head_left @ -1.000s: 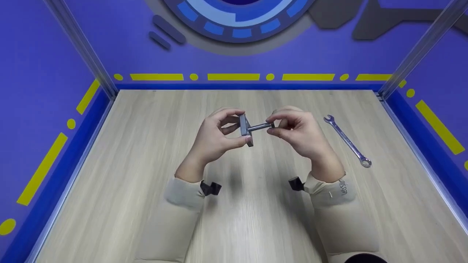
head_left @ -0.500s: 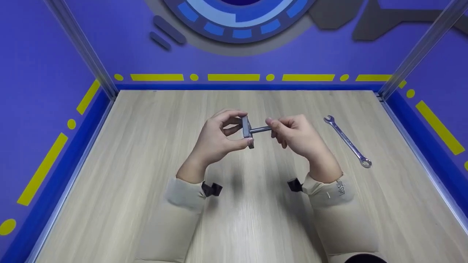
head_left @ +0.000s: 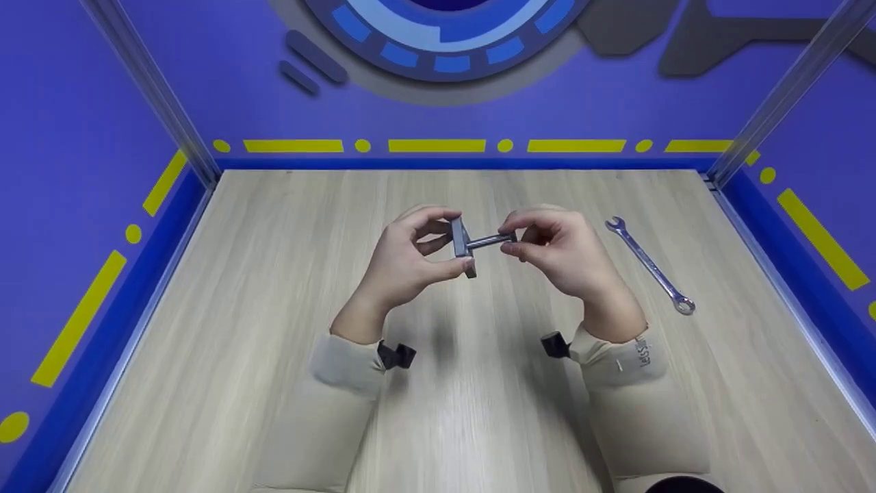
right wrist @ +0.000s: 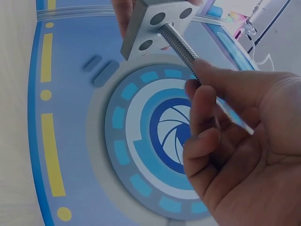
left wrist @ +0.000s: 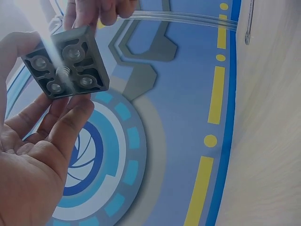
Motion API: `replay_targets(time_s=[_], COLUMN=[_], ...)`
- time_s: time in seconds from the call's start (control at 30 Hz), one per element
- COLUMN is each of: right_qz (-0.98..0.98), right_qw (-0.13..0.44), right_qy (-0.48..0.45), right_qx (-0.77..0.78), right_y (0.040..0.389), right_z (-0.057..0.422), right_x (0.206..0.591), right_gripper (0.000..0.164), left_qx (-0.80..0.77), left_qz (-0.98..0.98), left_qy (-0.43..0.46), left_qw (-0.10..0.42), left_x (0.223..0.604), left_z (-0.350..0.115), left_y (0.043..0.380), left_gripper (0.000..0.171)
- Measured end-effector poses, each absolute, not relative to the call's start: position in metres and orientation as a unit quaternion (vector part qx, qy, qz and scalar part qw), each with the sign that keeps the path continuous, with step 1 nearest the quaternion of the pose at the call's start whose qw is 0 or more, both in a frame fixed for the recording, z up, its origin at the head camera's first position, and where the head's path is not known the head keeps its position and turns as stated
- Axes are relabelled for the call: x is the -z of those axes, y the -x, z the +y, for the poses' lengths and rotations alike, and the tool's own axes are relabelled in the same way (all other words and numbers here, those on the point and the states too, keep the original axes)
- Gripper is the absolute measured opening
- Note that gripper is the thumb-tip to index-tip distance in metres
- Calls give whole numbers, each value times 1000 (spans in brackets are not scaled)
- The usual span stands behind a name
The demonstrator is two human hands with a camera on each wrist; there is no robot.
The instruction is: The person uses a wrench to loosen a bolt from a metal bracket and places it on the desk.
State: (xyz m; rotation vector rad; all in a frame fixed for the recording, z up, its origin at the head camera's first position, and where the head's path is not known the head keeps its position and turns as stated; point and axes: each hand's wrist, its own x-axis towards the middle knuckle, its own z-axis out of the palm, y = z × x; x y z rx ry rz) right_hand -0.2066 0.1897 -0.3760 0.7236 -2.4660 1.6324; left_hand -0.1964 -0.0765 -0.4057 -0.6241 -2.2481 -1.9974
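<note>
My left hand (head_left: 404, 257) holds a square grey metal plate (head_left: 458, 238) by its edges, above the table, thumb below and fingers above. A threaded bolt (head_left: 487, 241) sticks out from the plate's middle towards my right hand (head_left: 561, 250), which pinches its outer end between thumb and fingers. In the right wrist view the plate (right wrist: 141, 30) has round holes about the bolt (right wrist: 178, 44). The left wrist view gives the plate's ribbed back (left wrist: 77, 40), with the bolt's tip (left wrist: 63, 72) showing at its centre.
A combination wrench (head_left: 647, 263) lies on the wooden table (head_left: 274, 287), right of my right hand. Blue printed panels (head_left: 438, 123) stand behind and along both sides. A small black wrist camera (head_left: 397, 355) is strapped at each cuff.
My right hand rolled thumb-up half a second ago and has turned back, fingers on top again and the bolt's outer end showing. The left hand with the plate has barely shifted.
</note>
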Motion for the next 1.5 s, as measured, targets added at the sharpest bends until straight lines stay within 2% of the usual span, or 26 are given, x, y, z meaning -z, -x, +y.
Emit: replay_targets(time_s=[0.13,0.27,0.37,0.4,0.53,0.63,0.73,1.0,1.3,1.5], right_qz=[-804,-816,-832,-837,-847,-849,-851,-819,-782,-774], right_qw=[60,32,1,-9,-40,-55,-49,2,98,104], right_qy=[-247,-228,-204,-194,-166,-157,-165,-203,-270,-281], right_qx=[-537,-530,-516,-512,-503,-502,-496,-536,-552,-558], right_y=[207,207,207,207,209,208,209,207,204,205], right_z=[191,193,193,192,190,189,190,191,189,190], right_x=[377,375,373,373,374,375,374,373,376,376], right_gripper=[20,28,17,18,54,61,56,16,20,20], left_qx=[649,653,657,657,655,655,653,653,674,668], left_qz=[-732,-728,-724,-724,-725,-725,-727,-728,-711,-714], left_qy=[206,206,206,207,209,209,210,208,198,205], left_qw=[32,30,31,31,32,31,32,41,35,40], left_x=[407,407,407,408,408,407,407,407,404,404], left_z=[-76,-76,-75,-75,-74,-73,-73,-76,-79,-80], left_y=[197,196,197,196,195,194,194,195,195,195], left_gripper=[65,64,63,63,64,65,65,65,65,65])
